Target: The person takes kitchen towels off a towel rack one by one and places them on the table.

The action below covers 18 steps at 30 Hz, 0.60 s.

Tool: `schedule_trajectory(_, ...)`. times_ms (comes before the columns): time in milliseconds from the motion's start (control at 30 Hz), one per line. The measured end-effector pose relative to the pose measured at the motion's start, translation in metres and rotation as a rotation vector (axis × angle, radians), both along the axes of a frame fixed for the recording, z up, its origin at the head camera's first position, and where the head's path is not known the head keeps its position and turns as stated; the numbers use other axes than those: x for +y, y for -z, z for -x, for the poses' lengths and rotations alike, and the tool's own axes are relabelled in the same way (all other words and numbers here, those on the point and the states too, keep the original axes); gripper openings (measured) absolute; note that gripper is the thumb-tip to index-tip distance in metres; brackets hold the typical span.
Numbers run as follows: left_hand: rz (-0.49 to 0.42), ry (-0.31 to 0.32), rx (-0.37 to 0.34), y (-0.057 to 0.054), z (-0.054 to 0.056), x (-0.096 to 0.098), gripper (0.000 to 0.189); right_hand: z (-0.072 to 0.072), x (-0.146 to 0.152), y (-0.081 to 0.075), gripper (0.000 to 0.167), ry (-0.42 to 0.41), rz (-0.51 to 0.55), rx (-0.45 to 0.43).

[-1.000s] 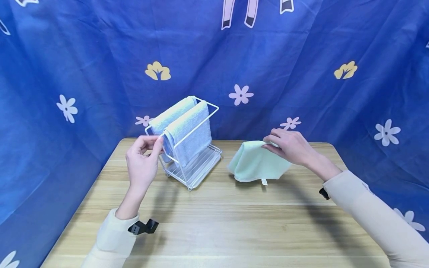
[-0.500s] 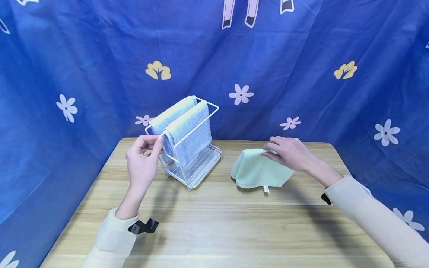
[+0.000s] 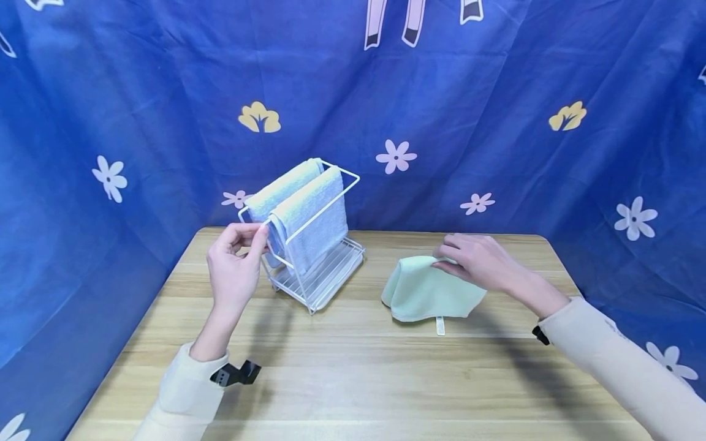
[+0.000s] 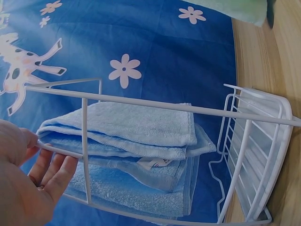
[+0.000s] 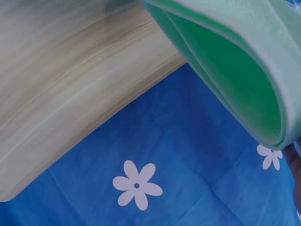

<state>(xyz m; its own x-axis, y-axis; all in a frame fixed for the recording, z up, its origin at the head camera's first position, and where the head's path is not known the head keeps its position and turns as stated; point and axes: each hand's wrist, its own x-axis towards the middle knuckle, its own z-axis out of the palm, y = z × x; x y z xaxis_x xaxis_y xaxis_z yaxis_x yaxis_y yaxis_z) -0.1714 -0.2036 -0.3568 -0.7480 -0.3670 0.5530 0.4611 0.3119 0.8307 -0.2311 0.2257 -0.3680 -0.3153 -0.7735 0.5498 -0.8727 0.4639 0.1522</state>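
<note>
My left hand (image 3: 234,263) pinches the near top bar of a white wire towel rack (image 3: 300,288) between thumb and fingers. Two light blue towels (image 3: 317,214) hang folded over the rack's bars; in the left wrist view a small white tag shows between the layers of the folded towel (image 4: 141,122). To the right, my right hand (image 3: 477,260) pinches the top edge of a pale green towel (image 3: 430,291), which hangs folded low over the table with a white tag at its lower edge. The right wrist view looks into the open fold of the green towel (image 5: 235,80).
The rack stands on a light wooden table (image 3: 353,373), with a slatted tray (image 3: 336,275) at its base. Behind and beside the table hangs a blue curtain (image 3: 331,73) printed with flowers, close to the table's back edge.
My right hand has lowered the green towel toward the table and moved it slightly nearer and to the right. The left hand and the rack have stayed in place.
</note>
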Motion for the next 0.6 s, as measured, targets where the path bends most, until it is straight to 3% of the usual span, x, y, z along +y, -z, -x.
schedule_trajectory(267, 0.001, 0.002, 0.003, 0.000, 0.000, 0.000, 0.015, 0.009, -0.009, 0.008, 0.014, 0.022, -0.022, -0.008)
schedule_trajectory(600, 0.007, -0.003, -0.006, 0.001, -0.001, -0.001, 0.016, 0.034, -0.022, 0.016, 0.015, 0.079, -0.060, -0.060)
